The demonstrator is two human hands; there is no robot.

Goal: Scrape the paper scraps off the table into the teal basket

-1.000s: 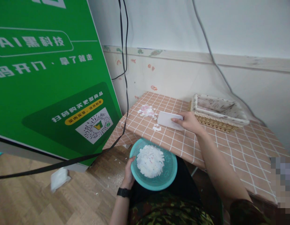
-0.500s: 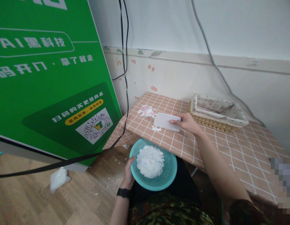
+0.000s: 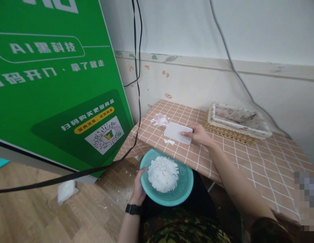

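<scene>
My left hand [image 3: 139, 185] grips the left rim of a teal plastic basket [image 3: 184, 182], holding it just below the table's front edge. White paper scraps [image 3: 163, 173] are heaped inside it. Over the table, my right hand [image 3: 198, 134] is closed on the right end of a flat white card [image 3: 175, 132], thumb on top. Beyond the card's left end lies a small pile of pink and white paper scraps [image 3: 160, 119]. A few white scraps [image 3: 169, 142] sit on the cloth at the card's near side.
A checked brown cloth [image 3: 238, 158] covers the table. At its back stands a lined wicker basket [image 3: 235, 121]. A black cable [image 3: 135, 135] hangs across the table's left corner, beside a green cabinet [image 3: 57, 84]. A white plastic bag [image 3: 67, 191] lies on the floor.
My right hand has slid the white card slightly left, closer to the pink and white scraps. The left hand keeps its hold on the teal basket. The view has shifted slightly.
</scene>
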